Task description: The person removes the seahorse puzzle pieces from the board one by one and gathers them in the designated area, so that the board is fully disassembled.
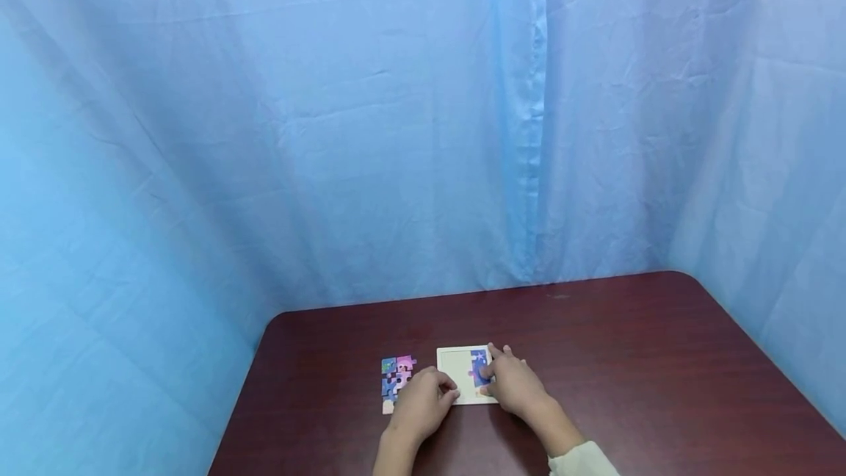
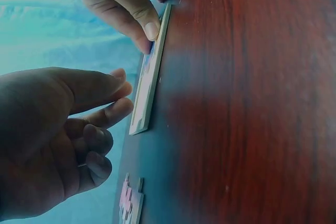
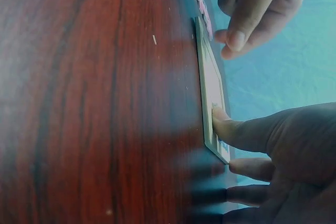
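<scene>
A square cream puzzle tray (image 1: 456, 373) lies on the table with joined blue jigsaw pieces (image 1: 479, 367) along its right side; one shows a starfish. My right hand (image 1: 518, 384) rests over that side. Its thumb (image 3: 231, 129) presses down inside the tray, while other fingers reach past the tray's edge. Above the tray's near left corner hovers my left hand (image 1: 423, 399), thumb and forefinger close together, other fingers loosely bent. Nothing shows between those fingers in the left wrist view. Part of the pieces under my right hand is hidden.
Left of the tray lies a joined block of pink and blue jigsaw pieces (image 1: 388, 388), partly covered by my left hand. The dark red wooden table (image 1: 595, 344) has rounded far corners. Blue curtains (image 1: 396, 131) hang behind it and at both sides.
</scene>
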Available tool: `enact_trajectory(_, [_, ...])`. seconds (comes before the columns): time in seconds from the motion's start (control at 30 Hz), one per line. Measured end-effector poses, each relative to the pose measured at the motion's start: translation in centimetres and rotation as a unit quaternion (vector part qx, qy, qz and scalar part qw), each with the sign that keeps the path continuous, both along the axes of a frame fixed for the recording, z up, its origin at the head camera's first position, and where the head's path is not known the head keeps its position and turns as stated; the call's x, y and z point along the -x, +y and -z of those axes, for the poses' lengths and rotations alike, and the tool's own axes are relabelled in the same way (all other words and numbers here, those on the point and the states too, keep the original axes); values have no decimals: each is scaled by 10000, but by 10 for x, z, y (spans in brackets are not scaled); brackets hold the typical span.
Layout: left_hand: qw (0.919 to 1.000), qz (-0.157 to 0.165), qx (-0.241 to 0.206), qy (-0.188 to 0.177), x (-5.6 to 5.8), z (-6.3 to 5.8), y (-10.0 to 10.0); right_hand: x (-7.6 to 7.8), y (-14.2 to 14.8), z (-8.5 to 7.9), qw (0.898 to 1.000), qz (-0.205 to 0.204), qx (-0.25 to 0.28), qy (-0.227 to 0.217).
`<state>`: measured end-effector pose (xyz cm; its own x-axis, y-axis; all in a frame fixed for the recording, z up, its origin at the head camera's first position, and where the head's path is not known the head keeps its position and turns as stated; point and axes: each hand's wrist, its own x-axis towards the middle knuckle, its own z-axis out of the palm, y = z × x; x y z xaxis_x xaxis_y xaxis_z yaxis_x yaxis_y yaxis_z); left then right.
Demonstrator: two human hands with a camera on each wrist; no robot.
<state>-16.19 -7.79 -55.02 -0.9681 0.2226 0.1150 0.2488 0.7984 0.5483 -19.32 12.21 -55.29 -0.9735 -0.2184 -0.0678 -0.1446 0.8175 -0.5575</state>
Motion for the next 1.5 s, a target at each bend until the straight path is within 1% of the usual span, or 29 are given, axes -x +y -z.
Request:
enact_trajectory(0.13, [10000, -87, -5, -42, 7, 2, 7, 0, 1, 0, 10000, 45, -11, 12])
enact_trajectory(0.3, [9991, -369, 83, 194, 15, 5, 19, 1, 3, 1, 9999, -4, -38, 109])
enact_trajectory(0.53, [9955, -699, 344, 538, 27, 10, 35, 2, 3, 3, 9999, -52, -6, 112])
enact_trajectory(0.67, [9946, -786, 422, 533, 33, 9, 40, 3, 3, 3, 9999, -70, -7, 99])
enact_trajectory(0.87, [9943, -815, 578, 379, 42, 10, 45, 4, 3, 4, 9999, -106, -44, 91])
enact_trajectory(1.07, [9936, -799, 669, 432, 50, 12, 51, 4, 3, 3, 9999, -120, -29, -8])
enact_trajectory(1.3, [9910, -804, 941, 507, 55, 15, 56, 1, 1, 3, 9999, -119, 72, -59])
enact_trajectory(1.5, [9932, -719, 850, 338, 60, 12, 56, 1, 2, 0, 9998, -133, 68, -152])
